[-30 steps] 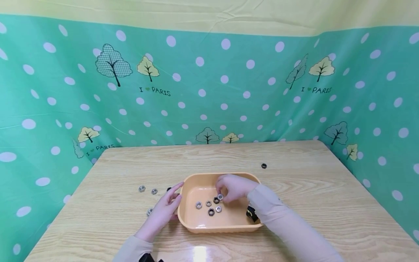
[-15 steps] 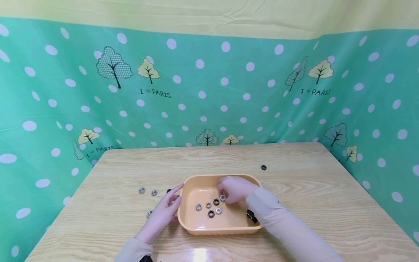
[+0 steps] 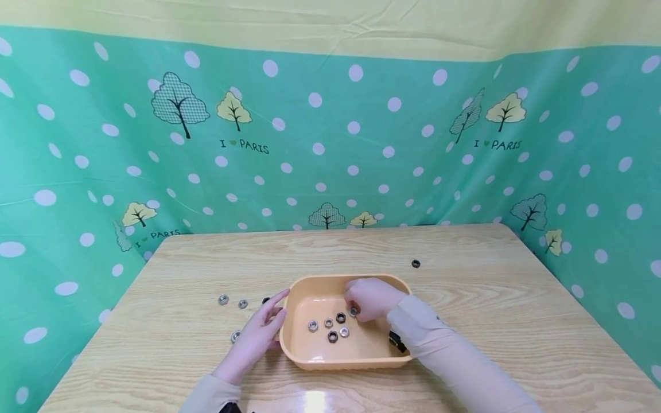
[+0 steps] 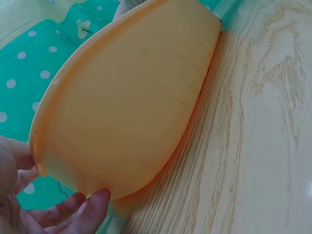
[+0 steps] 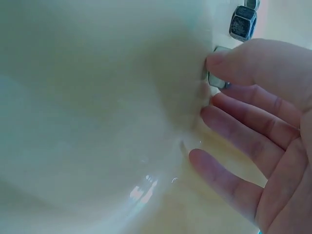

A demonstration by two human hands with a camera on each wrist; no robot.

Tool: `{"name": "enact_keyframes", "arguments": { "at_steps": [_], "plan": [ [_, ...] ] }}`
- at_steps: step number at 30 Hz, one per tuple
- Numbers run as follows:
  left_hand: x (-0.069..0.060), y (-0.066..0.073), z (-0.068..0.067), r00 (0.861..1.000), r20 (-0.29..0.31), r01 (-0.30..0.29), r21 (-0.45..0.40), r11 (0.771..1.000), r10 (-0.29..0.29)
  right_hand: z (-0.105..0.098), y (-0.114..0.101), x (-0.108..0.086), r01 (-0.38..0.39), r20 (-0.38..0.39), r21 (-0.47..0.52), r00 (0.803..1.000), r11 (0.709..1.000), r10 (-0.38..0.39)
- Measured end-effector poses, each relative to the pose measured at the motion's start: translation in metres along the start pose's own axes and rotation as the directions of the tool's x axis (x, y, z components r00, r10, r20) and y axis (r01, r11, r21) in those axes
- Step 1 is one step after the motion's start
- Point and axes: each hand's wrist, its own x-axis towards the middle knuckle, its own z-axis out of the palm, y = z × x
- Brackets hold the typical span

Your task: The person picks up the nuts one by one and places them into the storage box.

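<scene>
A peach plastic bin [image 3: 356,363] stands on the table with several metal hex nuts [image 3: 333,336] lying on its floor. Inside it, my right hand [image 3: 373,298] pinches one silver nut [image 3: 353,311] low over the floor. The right wrist view shows the thumb on this nut [image 5: 218,81], a finger behind it and the other fingers spread. A dark nut [image 5: 243,24] lies just beyond the thumb. Outside the bin's left end, my left hand [image 3: 255,332] rests its fingers against the rim and wall. In the left wrist view its fingertips [image 4: 101,196] touch the outer wall.
Left of the bin, several nuts lie loose on the wooden table [image 3: 155,344], among them a silver nut [image 3: 223,299] and one partly hidden by the left hand. A black nut [image 3: 415,263] lies behind the bin to the right. A patterned curtain [image 3: 320,143] closes the back and sides.
My right hand has shifted slightly to the right with the silver nut, away from the nuts beside it. The left hand and the bin have stayed in place.
</scene>
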Motion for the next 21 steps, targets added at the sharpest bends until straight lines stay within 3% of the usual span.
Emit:
{"name": "enact_keyframes", "arguments": {
  "at_steps": [12,21],
  "plan": [
    [-0.0025,-0.0007,-0.0008,1.0,0.013,-0.012,-0.022,1.0,0.012,0.0002,-0.0042,-0.0002,-0.058,0.024,-0.035,0.998,0.998,0.058],
    [-0.0003,-0.0015,-0.0001,1.0,0.009,-0.012,-0.011,1.0,0.012,-0.003,-0.0039,-0.001,-0.052,0.025,-0.014,0.998,0.999,0.052]
  ]
}}
